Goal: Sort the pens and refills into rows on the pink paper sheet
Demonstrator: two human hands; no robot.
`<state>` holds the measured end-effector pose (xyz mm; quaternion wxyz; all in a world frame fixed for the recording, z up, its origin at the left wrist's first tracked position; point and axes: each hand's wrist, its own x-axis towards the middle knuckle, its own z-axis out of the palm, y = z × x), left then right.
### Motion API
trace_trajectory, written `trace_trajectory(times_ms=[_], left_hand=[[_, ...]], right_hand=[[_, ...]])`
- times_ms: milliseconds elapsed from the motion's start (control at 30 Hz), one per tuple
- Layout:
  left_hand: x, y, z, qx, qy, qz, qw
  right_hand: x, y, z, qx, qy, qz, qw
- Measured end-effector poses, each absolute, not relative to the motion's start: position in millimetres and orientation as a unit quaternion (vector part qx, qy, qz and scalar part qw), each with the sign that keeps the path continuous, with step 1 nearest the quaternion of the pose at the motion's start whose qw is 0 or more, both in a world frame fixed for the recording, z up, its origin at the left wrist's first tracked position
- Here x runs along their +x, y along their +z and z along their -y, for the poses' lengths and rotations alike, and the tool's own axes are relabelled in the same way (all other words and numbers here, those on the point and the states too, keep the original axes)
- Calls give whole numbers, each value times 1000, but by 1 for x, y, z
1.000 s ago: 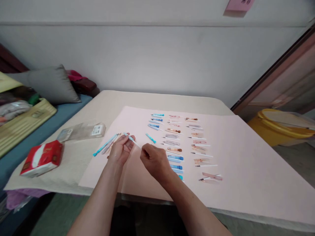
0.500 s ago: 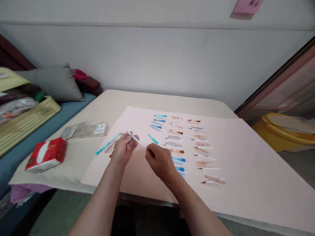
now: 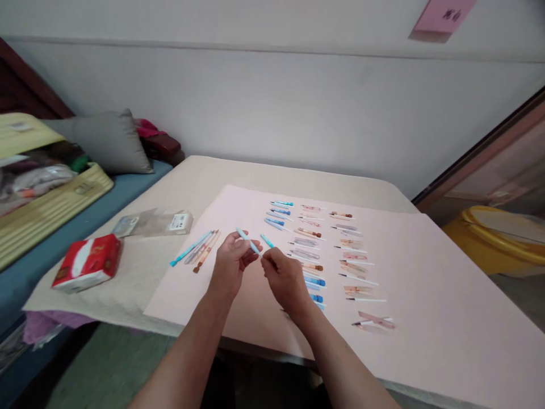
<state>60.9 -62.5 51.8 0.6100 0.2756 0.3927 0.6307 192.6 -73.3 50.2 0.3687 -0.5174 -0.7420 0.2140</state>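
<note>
My left hand (image 3: 236,255) is closed around a light blue pen barrel (image 3: 247,238), which slants down toward the right. At its lower end, my right hand (image 3: 283,278) pinches a thin white pen refill (image 3: 260,255); only a short piece shows between barrel and fingers. Just beyond my right hand lies a turquoise pen part (image 3: 267,241). Left of my hands is a small group of pens, with a turquoise one (image 3: 189,249) and a brown-ended one (image 3: 205,253). My right hand partly covers the nearest column of pen parts.
Rows of blue pen parts (image 3: 314,281), clear pen parts (image 3: 305,242) and white refills (image 3: 360,281) lie on the pink sheet (image 3: 426,318). A red tissue pack (image 3: 87,262) and a clear plastic bag (image 3: 153,222) sit at the left. Behind the table stands a wall.
My hands have come closer together and slightly right, so less of the white refill shows between the barrel and my right fingers. The view has shifted a little.
</note>
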Motion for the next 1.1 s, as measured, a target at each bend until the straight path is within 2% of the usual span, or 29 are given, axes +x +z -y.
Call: trace_trajectory(times_ms=[333,700,1100], left_hand=[[58,50,63,291,650,-410,570],[67,53,66,333,633,-398,574],[56,40,62,271,601,-362,660]], right_hand=[[192,46,70,-507,322,697,391],[186,37,68,-481,413,618,465],[188,35,60,-463,500,574,454]])
